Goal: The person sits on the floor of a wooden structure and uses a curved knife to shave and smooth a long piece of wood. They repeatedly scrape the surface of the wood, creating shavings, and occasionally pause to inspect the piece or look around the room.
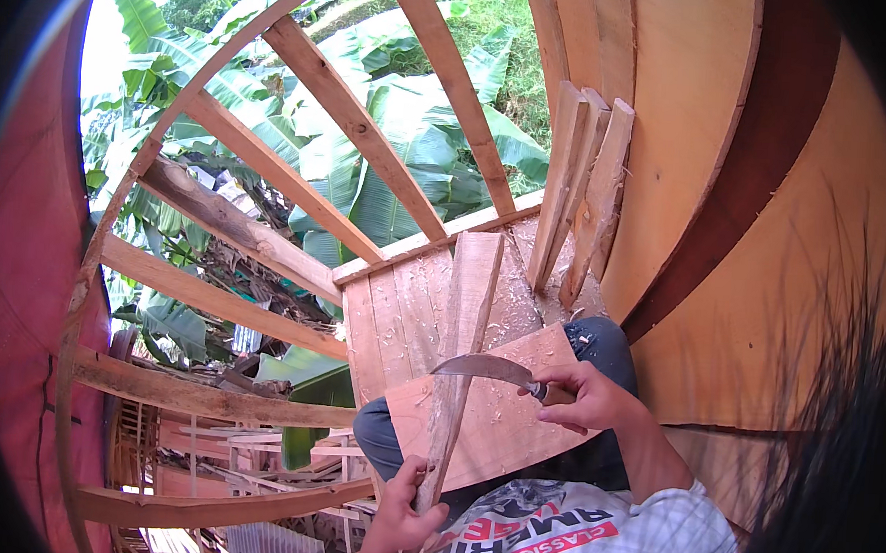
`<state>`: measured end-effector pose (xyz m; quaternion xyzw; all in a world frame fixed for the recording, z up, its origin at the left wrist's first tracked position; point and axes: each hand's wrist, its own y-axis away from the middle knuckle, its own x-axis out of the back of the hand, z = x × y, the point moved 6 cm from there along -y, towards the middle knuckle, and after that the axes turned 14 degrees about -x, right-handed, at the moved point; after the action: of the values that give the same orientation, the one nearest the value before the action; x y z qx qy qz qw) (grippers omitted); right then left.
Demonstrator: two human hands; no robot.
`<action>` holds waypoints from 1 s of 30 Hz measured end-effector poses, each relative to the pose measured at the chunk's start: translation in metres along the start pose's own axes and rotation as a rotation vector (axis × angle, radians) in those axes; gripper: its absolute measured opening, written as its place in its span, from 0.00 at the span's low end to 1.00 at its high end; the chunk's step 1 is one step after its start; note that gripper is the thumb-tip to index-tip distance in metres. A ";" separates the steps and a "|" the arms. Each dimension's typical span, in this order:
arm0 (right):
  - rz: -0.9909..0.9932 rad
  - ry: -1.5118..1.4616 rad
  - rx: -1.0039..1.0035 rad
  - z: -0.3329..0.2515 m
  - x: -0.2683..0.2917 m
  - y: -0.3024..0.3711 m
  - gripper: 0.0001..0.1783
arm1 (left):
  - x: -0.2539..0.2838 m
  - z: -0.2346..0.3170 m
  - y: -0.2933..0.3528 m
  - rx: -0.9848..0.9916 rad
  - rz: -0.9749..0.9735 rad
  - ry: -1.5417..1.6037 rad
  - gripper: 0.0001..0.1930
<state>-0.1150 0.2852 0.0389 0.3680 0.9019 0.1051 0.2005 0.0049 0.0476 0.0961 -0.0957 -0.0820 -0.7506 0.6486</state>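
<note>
My right hand (pixel 587 397) is closed round the handle of a curved knife (pixel 488 367). The blade points left and crosses over a long wooden strip (pixel 467 308), at about its middle; whether it touches the wood I cannot tell. Low on that strip, my left hand (pixel 409 502) grips its near end. The strip runs away from me, slightly tilted to the right, with its far end over the floor. Under it a flat wooden board (pixel 531 421) rests across my lap, with pale shavings scattered on it.
Several wooden pieces (pixel 578 183) lean upright against the plywood wall (pixel 781 324) at the right. A railing of wooden bars (pixel 360 132) curves round the far and left sides, with banana plants (pixel 378 173) beyond. Shavings lie on the plank floor (pixel 401 304). Red sheeting (pixel 23 255) hangs at far left.
</note>
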 end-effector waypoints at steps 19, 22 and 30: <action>0.761 0.654 0.173 -0.015 0.005 -0.020 0.25 | 0.000 -0.020 -0.009 -0.016 0.031 -0.166 0.23; 0.695 0.802 0.345 -0.025 -0.017 -0.018 0.28 | 0.000 -0.018 -0.015 -0.055 0.052 -0.113 0.23; 0.942 0.677 0.193 -0.024 0.020 -0.026 0.34 | -0.003 -0.022 -0.019 -0.027 -0.026 -0.137 0.23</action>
<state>-0.1548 0.2800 0.0456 0.6914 0.6607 0.2119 -0.2013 -0.0142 0.0475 0.0739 -0.1543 -0.1173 -0.7516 0.6304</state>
